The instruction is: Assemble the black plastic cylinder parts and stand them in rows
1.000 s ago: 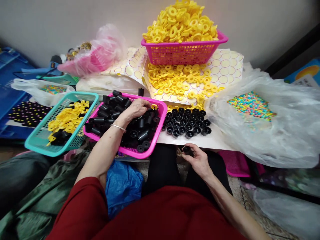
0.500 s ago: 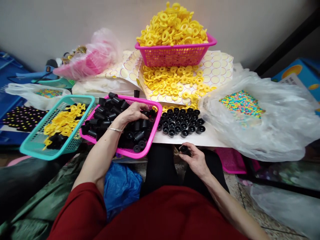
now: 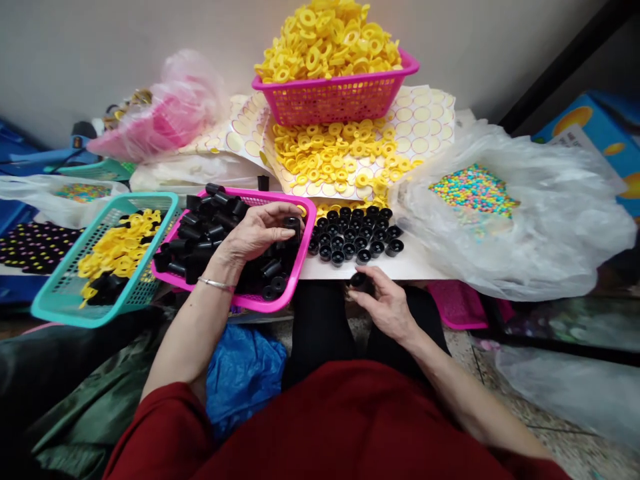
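Observation:
My left hand (image 3: 257, 232) is over the right side of a pink basket (image 3: 306, 243), closed on a black plastic cup (image 3: 291, 225) between thumb and fingers. Beneath it, more black cylindrical cups (image 3: 205, 230) lie jumbled in the basket. Just off the table's front edge, my right hand (image 3: 384, 300) pinches another small black cup (image 3: 359, 283) by its sides. Rows of black cups (image 3: 349, 237) stand open end up on the white table, between the basket and my right hand.
A heaped pink basket (image 3: 335, 100) of yellow rings (image 3: 327, 47) stands behind loose yellow rings (image 3: 335, 153). At right lies a plastic bag (image 3: 565, 227) with coloured beads (image 3: 475, 190). A turquoise basket (image 3: 65, 307) holding yellow and black pieces is at left.
My left hand has risen slightly from the basket's pile, and a black cup now shows in its fingers. My right hand still holds its cup, a little higher in view. The whole view has shifted slightly.

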`<action>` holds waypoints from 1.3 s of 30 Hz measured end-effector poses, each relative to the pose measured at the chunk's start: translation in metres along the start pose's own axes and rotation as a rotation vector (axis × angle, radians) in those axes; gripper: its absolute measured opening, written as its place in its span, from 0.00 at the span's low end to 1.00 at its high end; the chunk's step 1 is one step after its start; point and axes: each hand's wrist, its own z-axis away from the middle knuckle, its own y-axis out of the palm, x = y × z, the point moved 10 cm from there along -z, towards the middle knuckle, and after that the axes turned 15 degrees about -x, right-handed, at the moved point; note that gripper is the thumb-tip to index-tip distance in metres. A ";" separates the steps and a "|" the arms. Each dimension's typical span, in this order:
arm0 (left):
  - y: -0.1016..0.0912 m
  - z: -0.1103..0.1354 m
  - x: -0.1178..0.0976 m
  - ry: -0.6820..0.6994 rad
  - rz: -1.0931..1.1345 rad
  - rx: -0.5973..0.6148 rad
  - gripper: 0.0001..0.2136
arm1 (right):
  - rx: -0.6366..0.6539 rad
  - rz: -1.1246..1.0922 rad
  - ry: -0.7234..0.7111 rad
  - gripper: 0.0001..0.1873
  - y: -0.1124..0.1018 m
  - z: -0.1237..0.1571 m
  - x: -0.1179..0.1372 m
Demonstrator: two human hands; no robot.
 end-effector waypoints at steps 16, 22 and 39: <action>-0.097 -0.004 -0.005 0.201 -0.683 -0.438 0.13 | -0.030 -0.029 0.095 0.26 -0.014 -0.017 0.003; -0.240 -0.002 -0.007 0.094 -0.850 -0.906 0.04 | -0.143 -0.047 0.243 0.27 -0.049 -0.012 -0.045; -0.165 -0.048 0.032 -0.256 -0.411 -0.629 0.18 | -0.124 -0.033 0.288 0.27 -0.022 -0.006 -0.058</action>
